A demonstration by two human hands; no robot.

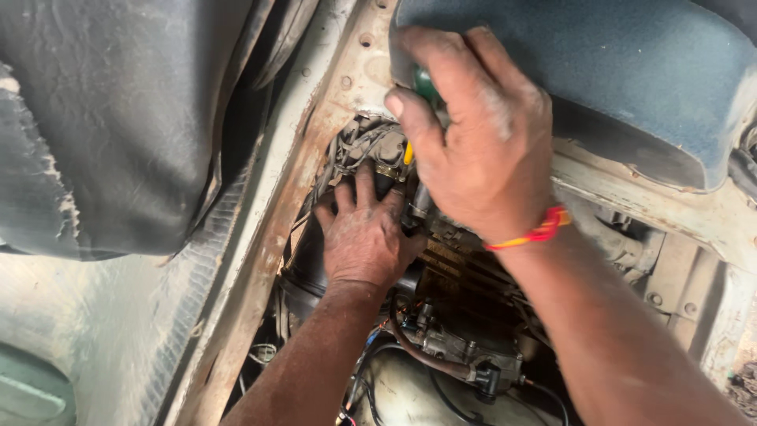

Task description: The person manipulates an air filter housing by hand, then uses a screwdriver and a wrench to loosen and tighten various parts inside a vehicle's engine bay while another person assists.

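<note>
My right hand (473,134) is closed around the green handle of a screwdriver (426,85), whose shaft points down into an opening in a vehicle body. A red and yellow thread band circles that wrist. My left hand (364,233) reaches into the same opening from below. Its fingers are pressed onto a dark engine part beside a bundle of grey wires (359,150). Whether those fingers grip anything is hidden. The screwdriver's tip is out of sight behind my right hand.
A rusty cream metal frame rail (276,213) runs diagonally along the opening's left side. Worn dark upholstery (118,118) lies to the left, a blue-grey padded panel (631,71) at top right. Black hoses and a metal assembly (449,347) sit below.
</note>
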